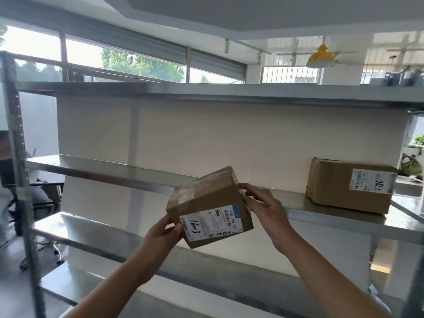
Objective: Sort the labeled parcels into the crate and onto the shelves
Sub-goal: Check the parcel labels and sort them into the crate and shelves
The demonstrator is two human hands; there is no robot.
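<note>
I hold a small brown cardboard parcel (pixel 206 203) tilted in the air in front of the metal shelving. Its white label with handwritten digits and a barcode faces me. My left hand (pixel 164 235) grips its lower left corner; my right hand (pixel 263 208) holds its right side. The parcel hangs just before the front edge of the middle shelf (pixel 110 175). A larger brown parcel (pixel 344 187) with a white label marked in black stands on that same shelf at the far right. No crate is in view.
The steel rack has an upper shelf (pixel 206 91) at eye height and a lower shelf (pixel 91 235) below my hands. A perforated upright post (pixel 18 157) stands at the left. An office chair (pixel 34 203) sits behind the rack on the left.
</note>
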